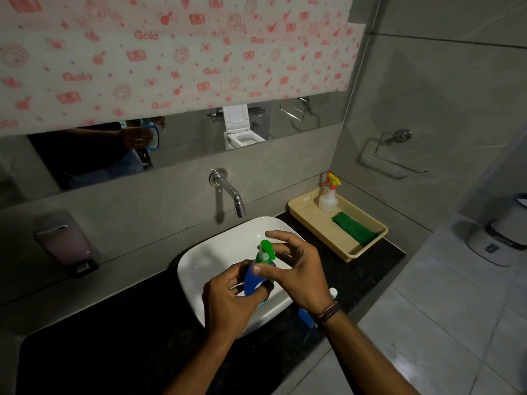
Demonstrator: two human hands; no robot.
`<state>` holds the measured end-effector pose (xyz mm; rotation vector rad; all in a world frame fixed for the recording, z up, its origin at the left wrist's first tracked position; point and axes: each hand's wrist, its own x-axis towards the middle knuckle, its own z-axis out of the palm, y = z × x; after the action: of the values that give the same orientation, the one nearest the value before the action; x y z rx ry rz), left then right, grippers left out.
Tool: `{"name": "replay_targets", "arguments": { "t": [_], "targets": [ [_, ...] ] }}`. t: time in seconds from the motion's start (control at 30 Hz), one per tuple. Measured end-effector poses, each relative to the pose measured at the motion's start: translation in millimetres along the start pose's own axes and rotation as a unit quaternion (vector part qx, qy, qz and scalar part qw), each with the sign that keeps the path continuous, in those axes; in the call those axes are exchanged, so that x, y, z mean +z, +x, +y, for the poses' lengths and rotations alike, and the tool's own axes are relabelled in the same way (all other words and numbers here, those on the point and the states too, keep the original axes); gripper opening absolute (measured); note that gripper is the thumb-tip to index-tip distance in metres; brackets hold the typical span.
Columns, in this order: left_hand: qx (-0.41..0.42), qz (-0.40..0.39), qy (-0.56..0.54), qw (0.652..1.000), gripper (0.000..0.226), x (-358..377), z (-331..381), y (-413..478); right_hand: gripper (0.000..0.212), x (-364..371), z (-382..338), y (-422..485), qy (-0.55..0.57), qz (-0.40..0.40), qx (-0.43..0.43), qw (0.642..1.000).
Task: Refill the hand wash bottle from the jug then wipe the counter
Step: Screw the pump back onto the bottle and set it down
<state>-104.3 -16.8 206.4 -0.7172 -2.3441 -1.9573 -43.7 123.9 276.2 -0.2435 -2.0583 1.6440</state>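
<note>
Blue plastic hand wash bottle: held upright above the white ceramic basin, its green pump head on top.
Left hand: fingers wrapped and clamped around the lower body of the bottle.
Right hand: thumb pressed against the bottle's shoulder just below the pump, the other fingers spread loosely and curved around the pump head; whether they touch it cannot be told. Dark cord bracelets at the wrist.
Blue jug with a white cap: on the black speckled stone bench, just right of the basin, mostly hidden behind the right forearm.
Chrome wall tap: spout over the back of the basin.
Beige plastic tray: on the bench at the far right, carrying a clear spray bottle with a yellow and red trigger at the back and a folded green cloth nearer the front; the two stand apart.
Wall soap dispenser: mounted left of the basin.
</note>
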Motion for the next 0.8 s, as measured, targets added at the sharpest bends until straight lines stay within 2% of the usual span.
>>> {"name": "replay_targets", "arguments": {
  "t": [0.07,0.4,0.7,0.77,0.8],
  "targets": [
    [-0.005,0.002,0.003,1.0,0.047,0,-3,1,0.065,-8,-5,1,0.003,-0.038,-0.009,0.999],
    [0.028,-0.004,0.016,0.999,0.043,-3,3,2,0.03,-20,-13,11,0.023,-0.09,-0.039,0.995],
    [0.037,-0.01,0.011,0.999,0.041,-4,4,4,0.032,-20,-10,16,0.06,-0.128,-0.038,0.989],
    [0.036,-0.009,0.005,0.999,0.044,-4,4,3,0.041,-22,-9,17,0.068,-0.149,-0.036,0.986],
    [0.035,-0.009,0.0,0.999,0.045,-5,4,2,0.051,-25,-6,16,0.07,-0.167,-0.03,0.983]
  ]
}}
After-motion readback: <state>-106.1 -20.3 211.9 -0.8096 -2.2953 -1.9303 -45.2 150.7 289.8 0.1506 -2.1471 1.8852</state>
